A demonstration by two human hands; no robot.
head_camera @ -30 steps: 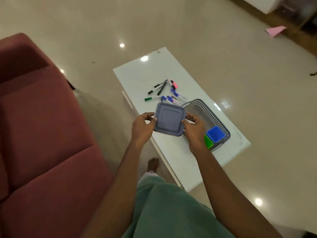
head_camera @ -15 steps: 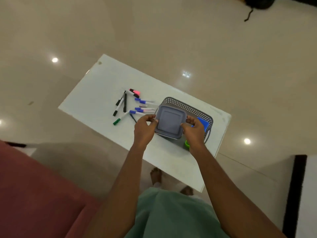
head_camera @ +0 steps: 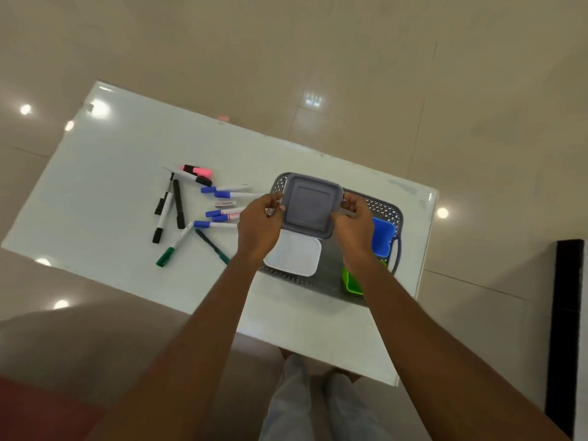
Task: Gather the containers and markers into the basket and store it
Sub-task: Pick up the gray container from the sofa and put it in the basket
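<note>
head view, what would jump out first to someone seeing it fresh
Two bare hands, left hand and right hand, hold a square grey lidded container over a dark perforated plastic basket at the right end of the white table. A scatter of marker pens lies to its left.

Both hands, left and right, hold a grey container over the basket.

A white table stands on glossy beige floor tiles.
</note>
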